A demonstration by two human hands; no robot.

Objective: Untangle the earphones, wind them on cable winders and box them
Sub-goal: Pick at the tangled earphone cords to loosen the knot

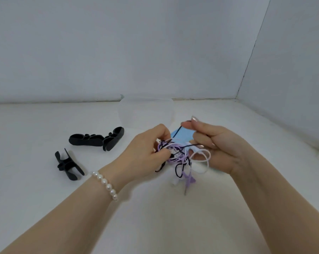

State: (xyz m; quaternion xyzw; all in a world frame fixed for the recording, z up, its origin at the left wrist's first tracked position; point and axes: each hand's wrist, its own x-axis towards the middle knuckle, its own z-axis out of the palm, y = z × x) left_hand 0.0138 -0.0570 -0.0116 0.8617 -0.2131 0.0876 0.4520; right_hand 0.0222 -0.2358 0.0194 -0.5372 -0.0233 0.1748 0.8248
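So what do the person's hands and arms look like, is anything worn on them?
Both forearms are bare, with no sleeves in view and no gloves. The left hand has a bracelet of white pearl-like beads round the wrist. The right hand wears nothing visible; its nails look long, glossy and pale.

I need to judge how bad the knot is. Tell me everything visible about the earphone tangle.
The earphone tangle is a loose knot of thin purple, white and black cords, held above the table. The left hand grips its left side; the right hand holds white loops and pinches a black strand drawn taut upward. Purple and white ends dangle below.
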